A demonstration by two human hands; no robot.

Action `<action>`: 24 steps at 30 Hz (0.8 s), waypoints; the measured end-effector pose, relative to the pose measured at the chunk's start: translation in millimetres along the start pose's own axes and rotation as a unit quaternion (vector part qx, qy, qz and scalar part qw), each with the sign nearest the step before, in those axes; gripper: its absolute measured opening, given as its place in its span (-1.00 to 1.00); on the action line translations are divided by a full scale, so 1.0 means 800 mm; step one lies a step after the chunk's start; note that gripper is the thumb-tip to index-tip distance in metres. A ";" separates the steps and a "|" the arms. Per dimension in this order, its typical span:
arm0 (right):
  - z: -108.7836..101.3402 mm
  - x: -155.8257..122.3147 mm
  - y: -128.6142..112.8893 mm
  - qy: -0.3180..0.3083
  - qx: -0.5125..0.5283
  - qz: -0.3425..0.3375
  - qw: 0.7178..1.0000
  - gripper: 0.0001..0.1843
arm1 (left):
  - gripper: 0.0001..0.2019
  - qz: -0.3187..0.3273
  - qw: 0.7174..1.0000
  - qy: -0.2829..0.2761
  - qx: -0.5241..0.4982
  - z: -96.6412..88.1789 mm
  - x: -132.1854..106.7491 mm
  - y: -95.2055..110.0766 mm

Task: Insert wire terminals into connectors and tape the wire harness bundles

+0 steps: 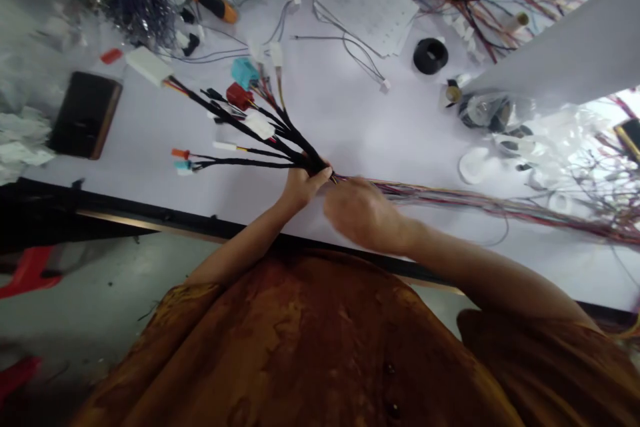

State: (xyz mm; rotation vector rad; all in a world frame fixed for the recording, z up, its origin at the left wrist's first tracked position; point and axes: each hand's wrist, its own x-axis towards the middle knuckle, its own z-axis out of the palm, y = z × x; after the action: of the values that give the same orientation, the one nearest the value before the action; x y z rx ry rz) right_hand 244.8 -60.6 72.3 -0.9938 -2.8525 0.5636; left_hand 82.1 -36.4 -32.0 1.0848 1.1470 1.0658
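- At the dial's centre, the left hand (300, 188) is pinching the black-taped wire harness (311, 155) at its neck over the table's (350, 113) near edge, thumb pressing on top, probably to bunch the branches where they are meeting.
- At 4 o'clock, close beside that neck, the right hand (363, 215) is showing blurred with fingers curling; I cannot tell whether its grip is pinching anything.
- Toward 3 o'clock, loose wires (465, 199) are running from the neck across the table, lying lengthwise, seemingly so they are not tangling.
- Between 9 and 11 o'clock, taped branches are fanning out, ending in an orange connector (180, 153), a red connector (240, 96), a teal connector (244, 72) and a large white connector (149, 67); spreading probably is leaving each end distinct.
- Between 1 and 2 o'clock, a black roll (425, 57) is resting within seeming reach.
- Farther, before 3 o'clock, a clear plastic bag (565, 121) is lying crumpled; dark rolls (487, 112) are showing beside or through it, which I cannot tell.
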 end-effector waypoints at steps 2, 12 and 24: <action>0.004 0.000 0.039 0.048 0.026 0.148 0.987 -0.75 | -0.80 -0.032 0.997 -0.030 -0.064 0.000 -0.001 0.003; 0.036 -0.017 0.043 0.063 0.002 0.244 0.968 -0.37 | -0.76 -0.212 0.934 -0.022 -0.285 -0.002 -0.031 0.014; 0.059 -0.020 0.021 -0.045 -0.018 0.222 0.974 -0.72 | -0.69 0.151 0.835 -0.249 0.467 -0.033 -0.040 0.088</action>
State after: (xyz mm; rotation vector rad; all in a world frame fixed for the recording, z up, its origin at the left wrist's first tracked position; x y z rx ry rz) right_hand 258.3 -73.3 23.1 -1.6696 -2.7241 0.5986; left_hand 47.1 -54.5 39.6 2.2214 1.0732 0.3254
